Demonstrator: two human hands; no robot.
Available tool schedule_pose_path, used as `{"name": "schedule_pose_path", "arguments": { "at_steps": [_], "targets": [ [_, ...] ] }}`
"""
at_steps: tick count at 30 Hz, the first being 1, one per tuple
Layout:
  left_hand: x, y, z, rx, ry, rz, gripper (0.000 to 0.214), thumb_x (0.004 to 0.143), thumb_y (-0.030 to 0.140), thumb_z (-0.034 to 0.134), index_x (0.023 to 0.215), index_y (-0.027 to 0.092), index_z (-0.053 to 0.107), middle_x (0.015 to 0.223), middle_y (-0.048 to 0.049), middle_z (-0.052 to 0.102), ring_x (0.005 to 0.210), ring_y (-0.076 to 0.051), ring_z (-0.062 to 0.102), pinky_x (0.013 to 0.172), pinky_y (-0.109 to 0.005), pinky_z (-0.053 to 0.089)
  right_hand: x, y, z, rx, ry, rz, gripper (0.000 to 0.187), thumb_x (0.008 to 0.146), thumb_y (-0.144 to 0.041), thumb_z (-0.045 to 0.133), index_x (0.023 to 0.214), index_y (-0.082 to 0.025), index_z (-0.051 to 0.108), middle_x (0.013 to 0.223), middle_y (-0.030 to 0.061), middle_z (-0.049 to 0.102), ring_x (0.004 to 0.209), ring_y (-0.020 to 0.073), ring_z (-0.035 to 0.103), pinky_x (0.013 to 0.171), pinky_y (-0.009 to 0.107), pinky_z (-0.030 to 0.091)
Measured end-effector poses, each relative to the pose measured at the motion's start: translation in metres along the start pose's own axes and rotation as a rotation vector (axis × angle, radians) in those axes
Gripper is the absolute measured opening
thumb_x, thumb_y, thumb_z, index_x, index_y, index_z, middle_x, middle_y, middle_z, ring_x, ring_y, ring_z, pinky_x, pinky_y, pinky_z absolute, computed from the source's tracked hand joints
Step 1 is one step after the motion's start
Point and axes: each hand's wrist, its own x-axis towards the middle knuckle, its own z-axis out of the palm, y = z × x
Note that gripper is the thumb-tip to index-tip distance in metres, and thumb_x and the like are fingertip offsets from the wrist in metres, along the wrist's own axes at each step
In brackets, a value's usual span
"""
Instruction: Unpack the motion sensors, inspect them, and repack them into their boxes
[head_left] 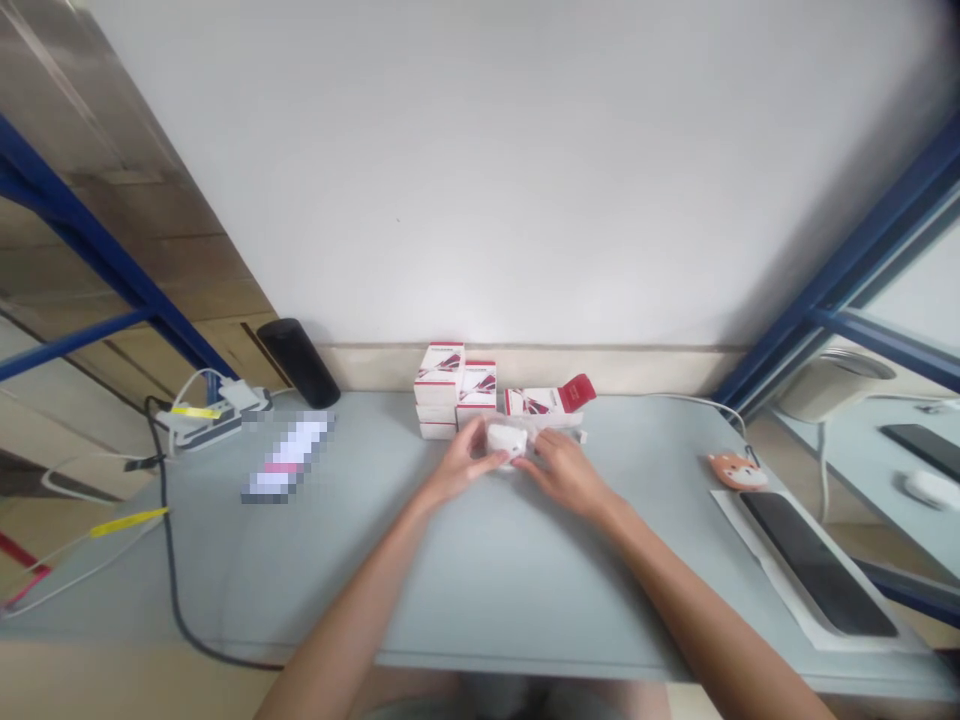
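Note:
My left hand (457, 462) and my right hand (566, 472) meet over the pale grey-blue table (480, 600), both gripping a small white device (507, 440). The device looks wrapped in clear plastic, and my fingers hide part of it. Just beyond my hands stand stacked white-and-red boxes (439, 375), with a second stack (477, 390) beside them. An opened box (534, 402) with a raised red flap lies behind my right hand.
A black cylinder (298, 362) and a power strip (214, 420) with cables sit at the far left, near a pixelated item (289, 455). On the right are an orange fox-shaped object (739, 470) and a black slab (814, 565) on white paper.

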Motion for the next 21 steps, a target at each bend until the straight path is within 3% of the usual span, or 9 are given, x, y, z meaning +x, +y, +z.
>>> {"name": "schedule_pose_path", "arguments": {
  "at_steps": [7,12,15,21],
  "targets": [
    [0.0,-0.003,-0.002,0.055,-0.029,-0.029,0.066,0.079,0.05,0.087,0.13,0.019,0.062,0.13,-0.0137,0.071,0.119,-0.03,0.068,0.103,-0.041,0.053,0.001,-0.004,-0.003,-0.059,-0.024,-0.016,0.046,0.098,-0.059,0.063,0.124,-0.021,0.064,0.111,0.0117,0.074,0.103,0.0297,0.065,0.093,0.044,0.046],
    [-0.004,-0.001,-0.003,0.201,-0.055,-0.123,0.063,0.081,0.055,0.084,0.129,0.019,0.064,0.131,-0.0141,0.072,0.119,-0.032,0.068,0.102,-0.045,0.054,0.001,-0.006,-0.002,-0.009,-0.027,-0.012,0.041,0.099,-0.06,0.061,0.118,-0.023,0.065,0.111,0.0122,0.074,0.104,0.0311,0.065,0.094,0.047,0.046],
    [-0.005,0.002,0.0,0.241,-0.054,-0.114,0.064,0.079,0.055,0.085,0.127,0.019,0.065,0.127,-0.0126,0.075,0.115,-0.032,0.07,0.1,-0.045,0.055,0.001,-0.004,0.0,-0.011,-0.05,-0.007,0.043,0.095,-0.061,0.068,0.116,-0.024,0.065,0.109,0.0121,0.075,0.104,0.0328,0.064,0.095,0.049,0.045],
    [-0.007,-0.001,0.012,0.264,0.003,-0.117,0.061,0.082,0.054,0.081,0.13,0.019,0.065,0.128,-0.0116,0.075,0.114,-0.032,0.069,0.101,-0.045,0.055,-0.002,0.005,0.01,-0.033,-0.054,0.033,0.032,0.102,-0.049,0.06,0.12,-0.022,0.062,0.111,0.0116,0.075,0.104,0.0311,0.065,0.097,0.047,0.043]
  ]
}}
